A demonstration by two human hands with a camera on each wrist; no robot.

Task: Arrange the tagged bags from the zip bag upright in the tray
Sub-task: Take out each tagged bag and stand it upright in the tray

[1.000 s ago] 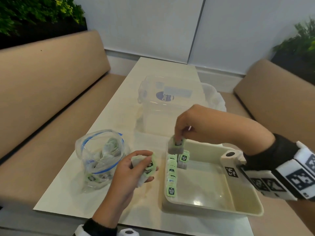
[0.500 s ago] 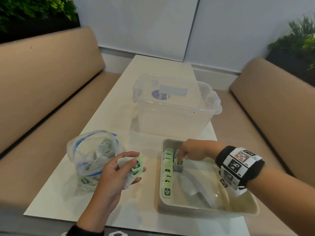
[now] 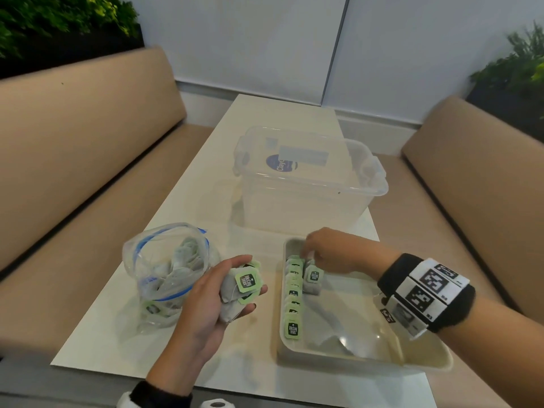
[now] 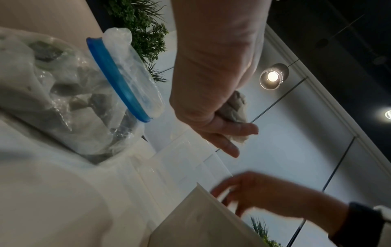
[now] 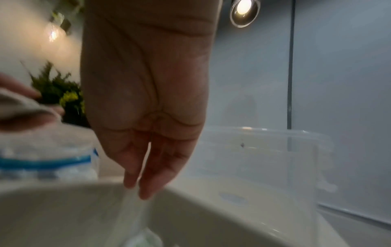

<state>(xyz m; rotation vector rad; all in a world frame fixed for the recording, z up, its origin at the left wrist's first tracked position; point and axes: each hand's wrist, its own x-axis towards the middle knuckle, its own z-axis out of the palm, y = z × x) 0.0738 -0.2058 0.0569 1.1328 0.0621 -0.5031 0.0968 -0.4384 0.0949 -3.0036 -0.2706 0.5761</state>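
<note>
- Tagged bags (image 3: 292, 293): small grey-white pouches, each with a square pale-green tag bearing a dark label in white letters; a row of them stands upright along the left wall of the tray (image 3: 365, 359), tags facing up and toward the camera.
- One more bag (image 3: 312, 279) stands just right of that row near its far end, starting a second row; its tag shows the same dark label.
- Right hand (image 3: 326, 254): reaches into the far left corner of the tray, fingertips down at the top of that bag; whether they pinch it or only touch it cannot be told. In the right wrist view the fingers (image 5: 148, 170) point down, nearly straight and close together.
- Left hand (image 3: 212, 298): held above the counter (image 3: 123, 328) between zip bag and tray, palm up, fingers and thumb curled round a small bunch (image 3: 240, 291) of bags, the top tag facing up.
- Zip bag (image 3: 167, 272): clear plastic with a blue seal strip, open at the top, standing on the counter left of the tray, with more grey pouches and green tags inside.
- Tray: cream, shallow, rectangular, at the near right of the counter; most of its floor is bare and glossy.
- Clear tub (image 3: 306, 184): lidded, with a round blue label, stands behind the tray.
</note>
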